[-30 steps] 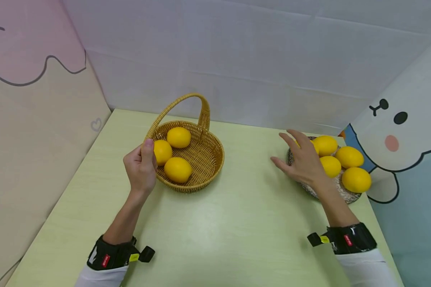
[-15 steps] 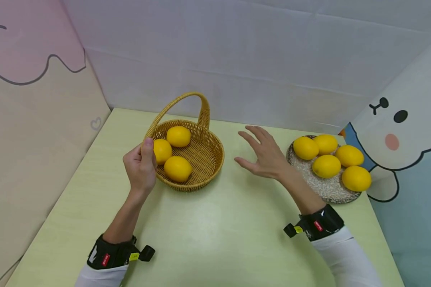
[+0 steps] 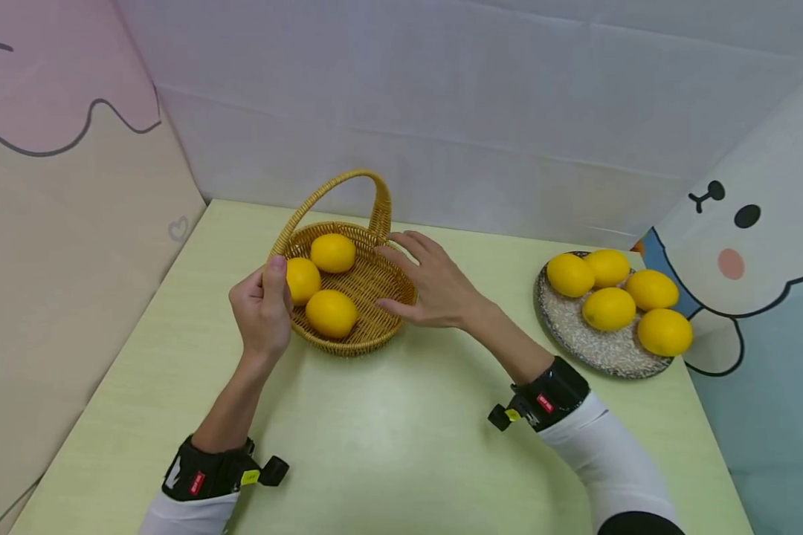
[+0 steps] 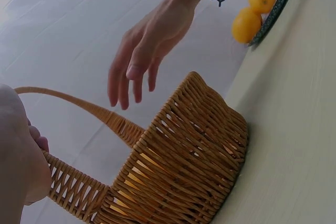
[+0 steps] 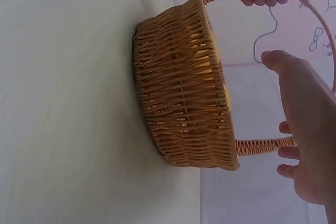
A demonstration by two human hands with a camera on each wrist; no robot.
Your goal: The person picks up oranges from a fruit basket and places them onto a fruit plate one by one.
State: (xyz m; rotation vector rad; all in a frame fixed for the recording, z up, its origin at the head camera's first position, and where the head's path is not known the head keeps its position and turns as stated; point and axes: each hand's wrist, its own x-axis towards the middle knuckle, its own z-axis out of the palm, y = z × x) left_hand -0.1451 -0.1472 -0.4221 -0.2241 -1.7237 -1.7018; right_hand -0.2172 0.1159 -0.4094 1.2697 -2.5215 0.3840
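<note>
A wicker basket [image 3: 381,338] with a tall arched handle [image 3: 334,182] stands on the table, left of the middle. Three lemons lie inside, one at the back [image 3: 333,253], one at the left [image 3: 303,281] and one at the front [image 3: 331,313]. My left hand [image 3: 262,308] grips the near-left part of the handle, thumb on top. Above the basket's right rim my right hand [image 3: 435,286] hovers, fingers spread and holding nothing. In the left wrist view, the right hand [image 4: 152,45] hangs over the wicker basket [image 4: 178,145], fingers pointing down.
At the right of the table [image 3: 401,446] sits a round speckled plate [image 3: 575,342] bearing several lemons [image 3: 609,310]. White cloth [image 3: 442,96] hangs behind the table's back edge, and printed panels with cartoon drawings stand at both sides.
My right hand has moved left, from over the plate of lemons to the basket's right rim, with nothing in it. The left hand stays on the handle; the basket has not moved.
</note>
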